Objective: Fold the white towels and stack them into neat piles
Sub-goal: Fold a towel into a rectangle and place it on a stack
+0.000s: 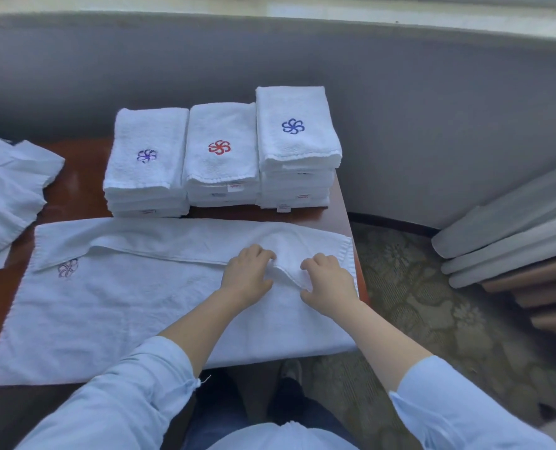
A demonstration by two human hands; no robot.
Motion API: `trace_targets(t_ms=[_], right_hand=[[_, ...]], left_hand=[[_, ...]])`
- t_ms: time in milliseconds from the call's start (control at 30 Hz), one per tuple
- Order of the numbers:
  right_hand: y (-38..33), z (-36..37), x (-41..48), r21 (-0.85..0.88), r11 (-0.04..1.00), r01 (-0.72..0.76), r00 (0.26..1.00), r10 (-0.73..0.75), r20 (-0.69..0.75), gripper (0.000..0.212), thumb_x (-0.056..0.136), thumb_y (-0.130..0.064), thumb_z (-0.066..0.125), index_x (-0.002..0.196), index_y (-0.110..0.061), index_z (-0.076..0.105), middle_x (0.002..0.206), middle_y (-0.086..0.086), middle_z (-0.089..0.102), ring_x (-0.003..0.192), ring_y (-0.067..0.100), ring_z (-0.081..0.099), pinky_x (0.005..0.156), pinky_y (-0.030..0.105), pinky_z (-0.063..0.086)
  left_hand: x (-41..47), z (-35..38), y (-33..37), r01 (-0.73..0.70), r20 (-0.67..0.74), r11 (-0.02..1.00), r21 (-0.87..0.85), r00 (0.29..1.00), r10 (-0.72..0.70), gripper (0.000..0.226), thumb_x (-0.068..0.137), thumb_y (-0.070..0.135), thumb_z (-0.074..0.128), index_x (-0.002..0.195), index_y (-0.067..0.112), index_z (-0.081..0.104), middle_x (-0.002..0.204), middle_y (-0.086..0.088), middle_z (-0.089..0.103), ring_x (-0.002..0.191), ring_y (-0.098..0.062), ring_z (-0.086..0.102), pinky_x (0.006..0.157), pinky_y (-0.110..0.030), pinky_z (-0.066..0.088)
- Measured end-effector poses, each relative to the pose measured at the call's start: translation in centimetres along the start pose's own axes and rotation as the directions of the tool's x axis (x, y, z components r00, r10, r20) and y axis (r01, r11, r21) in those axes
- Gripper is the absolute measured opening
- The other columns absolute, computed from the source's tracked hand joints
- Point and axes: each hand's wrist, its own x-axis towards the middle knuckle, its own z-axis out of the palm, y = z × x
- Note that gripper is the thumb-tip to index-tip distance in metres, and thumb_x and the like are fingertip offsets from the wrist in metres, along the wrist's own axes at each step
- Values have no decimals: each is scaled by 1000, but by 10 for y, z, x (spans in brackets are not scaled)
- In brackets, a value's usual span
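White towel (133, 306): lay spread across the near counter (75, 193), far edge folded over.
Left hand (249, 274): curled fingers pinched the fold.
Right hand (330, 280): likewise, just beside.
Piles (221, 154): three, far side.

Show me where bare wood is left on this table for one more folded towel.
Bare brown wooden table shows mainly between the loose white towel heap and the purple-flower folded stack. The three stacks crowd the back; the spread white towel covers the front.
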Motion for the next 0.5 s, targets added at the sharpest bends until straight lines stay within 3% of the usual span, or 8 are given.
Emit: trace_targets(t_ms=[133,267,400,500], right_hand=[[-4,7,6,-110,994,-11,1000,8,-27,24,83,-15,57,105,-15,48,109,3,45,99,24,43,61,31,31],[-2,6,16,-60,997,-41,997,36,-75,25,77,8,48,93,-11,44,104,7,47,88,24,38,58,33,28],[5,5,25,7,999,-43,996,44,-83,23,78,10,51,83,-9,40,109,9,43,80,26,39,60,31,27],[9,-5,32,48,997,-63,997,65,-37,17,81,10,48,90,-5,50,111,8,45,75,28,47,58,30,30]], left_hand=[[8,10,-1,-3,-19,1000,19,1000,3,46,89,34,62,132,25,49,128,1,45,120,-20,43,89,-30,40],[19,11,-2,18,-67,999,29,998,-16,26,93,31,55,118,20,54,122,0,48,114,-21,45,85,-30,39],[30,6,-3,12,-73,998,61,997,-7,18,100,25,46,113,16,56,120,-2,49,110,-22,46,78,-30,38],[35,-1,0,20,-53,999,44,998,-18,13,101,18,42,109,14,52,115,-3,51,104,-24,47,72,-31,34]])
